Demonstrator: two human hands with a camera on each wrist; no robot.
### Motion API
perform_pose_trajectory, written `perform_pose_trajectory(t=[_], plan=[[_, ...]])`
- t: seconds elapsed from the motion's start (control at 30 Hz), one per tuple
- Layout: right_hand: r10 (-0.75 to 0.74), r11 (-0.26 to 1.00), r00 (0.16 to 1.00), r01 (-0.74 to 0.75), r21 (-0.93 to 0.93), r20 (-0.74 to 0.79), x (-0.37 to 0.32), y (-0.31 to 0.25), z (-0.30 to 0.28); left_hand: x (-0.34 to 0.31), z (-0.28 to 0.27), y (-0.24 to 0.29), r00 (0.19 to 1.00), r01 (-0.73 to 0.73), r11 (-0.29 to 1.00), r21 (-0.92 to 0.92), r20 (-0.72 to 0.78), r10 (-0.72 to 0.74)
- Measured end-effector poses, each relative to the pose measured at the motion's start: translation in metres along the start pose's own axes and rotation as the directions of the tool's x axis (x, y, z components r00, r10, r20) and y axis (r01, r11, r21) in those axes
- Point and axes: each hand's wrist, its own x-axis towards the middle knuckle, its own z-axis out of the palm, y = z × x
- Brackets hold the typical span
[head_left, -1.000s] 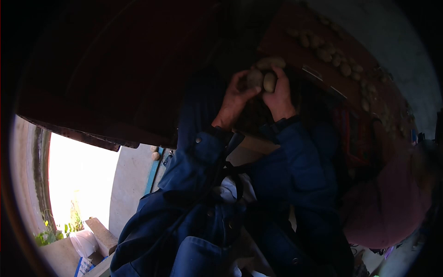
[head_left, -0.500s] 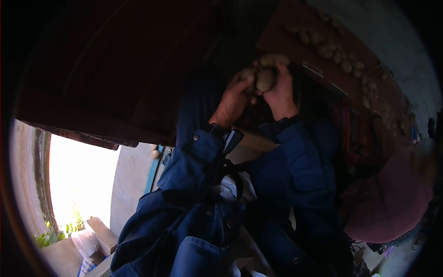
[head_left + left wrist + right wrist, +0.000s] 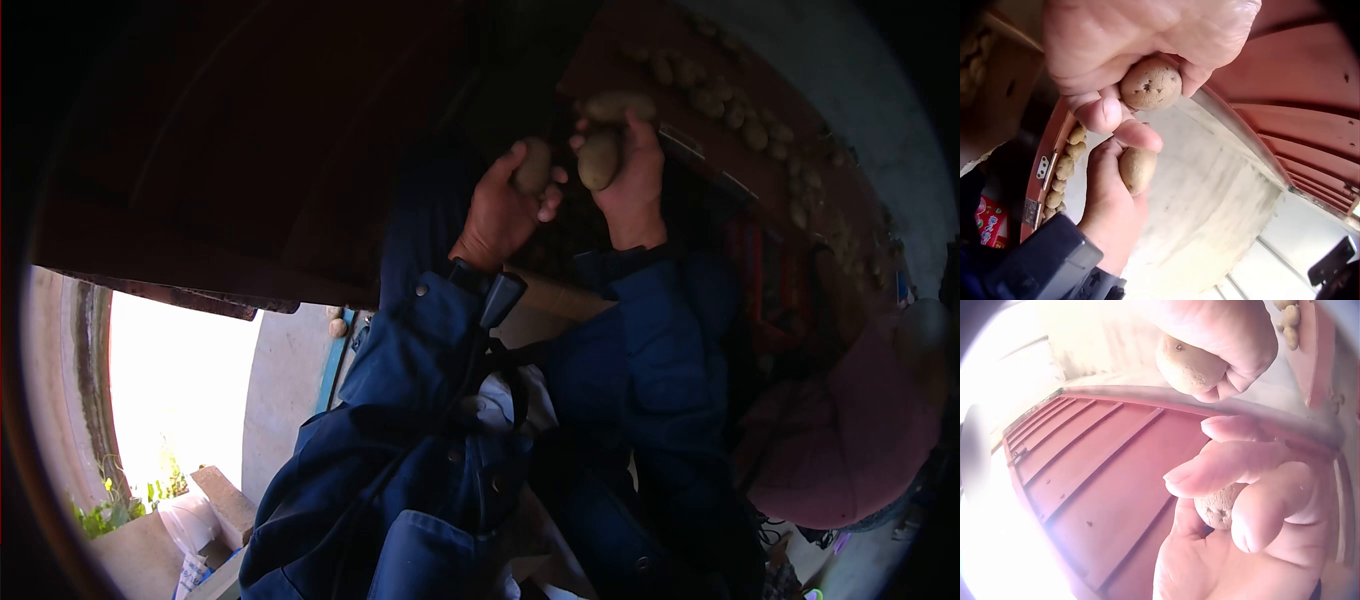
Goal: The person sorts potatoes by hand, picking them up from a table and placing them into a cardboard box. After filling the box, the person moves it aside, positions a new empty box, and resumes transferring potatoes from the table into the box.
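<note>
In the head view, my left hand (image 3: 498,215) grips one potato (image 3: 533,166) between thumb and fingers. Close by on the right, my right hand (image 3: 633,190) holds two potatoes, one upright (image 3: 599,160) and one lying crosswise above it (image 3: 620,106). The hands are apart. Small dark marks show on the left hand's potato (image 3: 1152,85) in the left wrist view; below it is the right hand (image 3: 1113,209) with a potato (image 3: 1137,170). The right wrist view shows the right hand's potato (image 3: 1190,365) above the left hand (image 3: 1241,544), whose fingers partly cover its potato (image 3: 1216,509).
Several potatoes (image 3: 752,134) lie on a reddish-brown surface (image 3: 620,65) at upper right. A large dark red panel (image 3: 240,150) fills the upper left. Someone in pink (image 3: 850,440) is at the right edge, near a red crate (image 3: 775,290).
My hands have moved apart from each other. The right hand has shifted up and to the right with its two potatoes, while the left hand keeps hold of one.
</note>
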Motion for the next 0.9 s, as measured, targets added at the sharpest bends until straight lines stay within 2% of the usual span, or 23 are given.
perform_pose_trajectory(t=[0.1, 0.2, 0.37, 0.43, 0.47, 0.57, 0.6, 0.7, 0.8, 0.9], plan=[[-0.029, 0.999, 0.999, 0.029, -0.013, -0.012, -0.002, -0.006, 0.001, 0.000, 0.004, 0.000, 0.999, 0.017, 1.000, -0.001, -0.046, -0.017], [-0.079, 0.996, 0.997, 0.078, -0.046, -0.013, -0.003, -0.017, -0.001, 0.000, 0.003, -0.002, 0.998, -0.050, 0.994, 0.099, -0.045, 0.054], [-0.168, 0.985, 0.986, 0.168, -0.031, 0.001, -0.002, -0.047, -0.010, 0.002, 0.000, 0.003, 0.980, -0.058, 0.978, 0.201, -0.174, 0.094], [-0.202, 0.978, 0.979, 0.203, -0.044, 0.029, -0.001, -0.058, -0.014, 0.004, -0.006, 0.002, 0.962, -0.033, 0.952, 0.305, -0.249, 0.114], [-0.170, 0.985, 0.971, 0.165, 0.043, 0.168, 0.000, -0.065, -0.026, 0.004, -0.009, 0.000, 0.956, 0.003, 0.943, 0.333, -0.278, 0.095], [-0.225, 0.970, 0.960, 0.237, -0.053, 0.168, 0.001, -0.078, -0.039, 0.001, -0.017, -0.003, 0.954, 0.059, 0.841, 0.538, -0.278, 0.111], [-0.203, 0.978, 0.957, 0.208, -0.003, 0.209, 0.001, -0.082, -0.041, 0.001, -0.022, -0.004, 0.950, 0.075, 0.839, 0.538, -0.294, 0.104], [-0.194, 0.981, 0.962, 0.193, 0.024, 0.191, 0.000, -0.084, -0.043, 0.000, -0.018, -0.007, 0.950, 0.103, 0.824, 0.558, -0.300, 0.084], [-0.162, 0.987, 0.981, 0.161, 0.023, 0.105, -0.002, -0.082, -0.043, 0.001, -0.016, -0.009, 0.949, 0.161, 0.769, 0.619, -0.312, 0.053], [-0.216, 0.976, 0.976, 0.217, -0.033, 0.018, -0.019, -0.070, -0.012, 0.003, -0.019, -0.011, 0.981, 0.128, 0.714, 0.688, -0.195, 0.012]])
